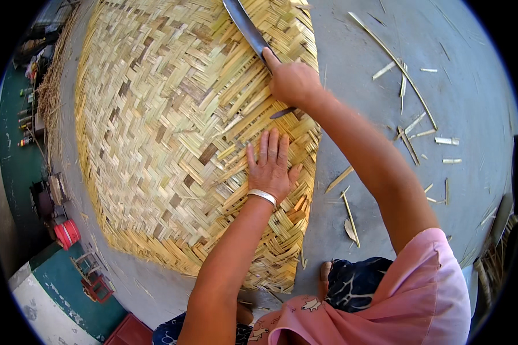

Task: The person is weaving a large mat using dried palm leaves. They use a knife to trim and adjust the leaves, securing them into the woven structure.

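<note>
A large woven bamboo mat (167, 132) lies flat on the grey concrete floor and fills the left and middle of the view. My left hand (270, 164), with a silver bangle on the wrist, rests flat on the mat near its right edge, fingers apart. My right hand (290, 80) is shut on the handle of a long dark knife (247, 29). The blade runs up and to the left, lying across the mat's top right part.
Loose bamboo strips and offcuts (408, 123) are scattered on the concrete (472, 86) to the right of the mat. One long thin strip (394, 60) lies diagonally there. A red container (68, 233) and small stools (92, 276) stand at the lower left.
</note>
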Available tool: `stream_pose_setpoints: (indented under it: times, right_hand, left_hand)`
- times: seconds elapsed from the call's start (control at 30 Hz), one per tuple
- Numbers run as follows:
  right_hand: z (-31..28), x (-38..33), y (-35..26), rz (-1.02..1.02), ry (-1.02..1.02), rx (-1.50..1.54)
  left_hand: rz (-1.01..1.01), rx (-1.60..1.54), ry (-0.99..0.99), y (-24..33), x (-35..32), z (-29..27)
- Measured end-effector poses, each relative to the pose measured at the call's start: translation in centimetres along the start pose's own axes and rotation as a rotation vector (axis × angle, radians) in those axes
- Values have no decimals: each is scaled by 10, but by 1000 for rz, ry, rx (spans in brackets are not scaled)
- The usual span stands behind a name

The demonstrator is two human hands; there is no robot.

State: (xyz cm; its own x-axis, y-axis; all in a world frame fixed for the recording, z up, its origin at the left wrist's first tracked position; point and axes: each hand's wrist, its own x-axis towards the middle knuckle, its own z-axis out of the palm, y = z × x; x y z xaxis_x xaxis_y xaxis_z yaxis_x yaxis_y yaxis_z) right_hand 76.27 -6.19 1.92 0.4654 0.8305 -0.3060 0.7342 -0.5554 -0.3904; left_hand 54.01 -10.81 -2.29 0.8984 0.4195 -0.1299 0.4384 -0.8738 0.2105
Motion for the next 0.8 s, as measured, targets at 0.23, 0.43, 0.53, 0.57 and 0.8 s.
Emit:
stream_pose_setpoints:
  times: [0.23, 0.43, 0.53, 0.57, 0.8]
  right_hand:
    - [-2, 5, -4, -2, -19, 24]
    - [1, 10, -2, 38, -27, -11]
    - [-1, 9, -2, 32, -28, -4]
    - [-1, 9, -3, 28, -31, 4]
    - [-10, 5, -4, 36, -85, 6]
  left_hand:
    - [-48, 9, -171, 2, 2, -16]
    - [-130, 39, -398, 15, 20, -48]
    - [-147, 55, -449, 21, 27, -56]
    - [-155, 62, -497, 23, 30, -63]
    - [-76, 158, -625, 20, 39, -77]
